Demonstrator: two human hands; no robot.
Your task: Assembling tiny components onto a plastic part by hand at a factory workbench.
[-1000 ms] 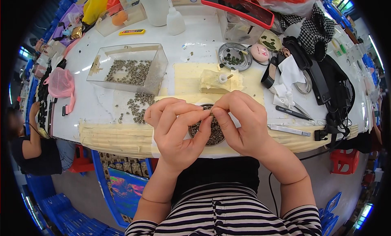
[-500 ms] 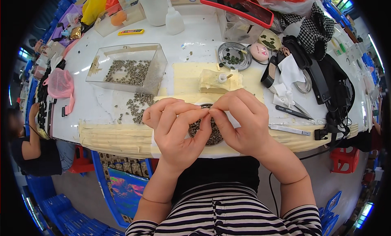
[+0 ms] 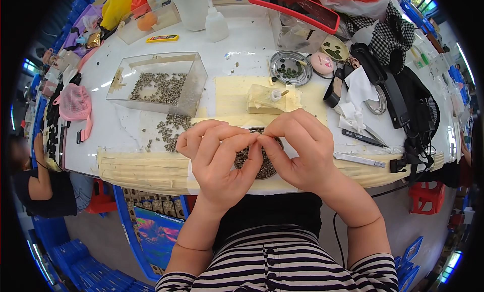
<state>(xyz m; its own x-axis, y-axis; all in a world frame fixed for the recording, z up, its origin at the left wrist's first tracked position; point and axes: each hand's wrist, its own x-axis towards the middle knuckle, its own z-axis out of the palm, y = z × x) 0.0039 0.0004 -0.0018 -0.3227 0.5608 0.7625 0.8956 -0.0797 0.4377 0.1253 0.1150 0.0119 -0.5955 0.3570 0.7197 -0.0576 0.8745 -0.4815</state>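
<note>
My left hand (image 3: 217,158) and my right hand (image 3: 299,148) meet fingertip to fingertip at the table's near edge. Both are closed in a pinch; whatever lies between the fingertips is too small to make out. Below them sits a round dish (image 3: 266,172) filled with small grey-brown pieces, partly hidden by the hands. Just beyond stands a tape-covered block (image 3: 259,101) with a small white cup (image 3: 276,95) and a thin stick in it. To the left, a clear plastic box (image 3: 197,93) holds many similar small pieces, and a loose pile (image 3: 174,132) lies in front of it.
Tweezers (image 3: 364,137) and a metal tool (image 3: 359,160) lie right of my right hand. Farther back are a round tray (image 3: 306,80) with dark green bits, a red-edged phone (image 3: 295,10) and a squeeze bottle (image 3: 217,27). A pink mesh strainer (image 3: 74,103) rests at left; another person (image 3: 43,178) sits beyond.
Hardly anything differs. My hands keep their fingertip pinch over the dish, with only a very slight shift of the fingers.
</note>
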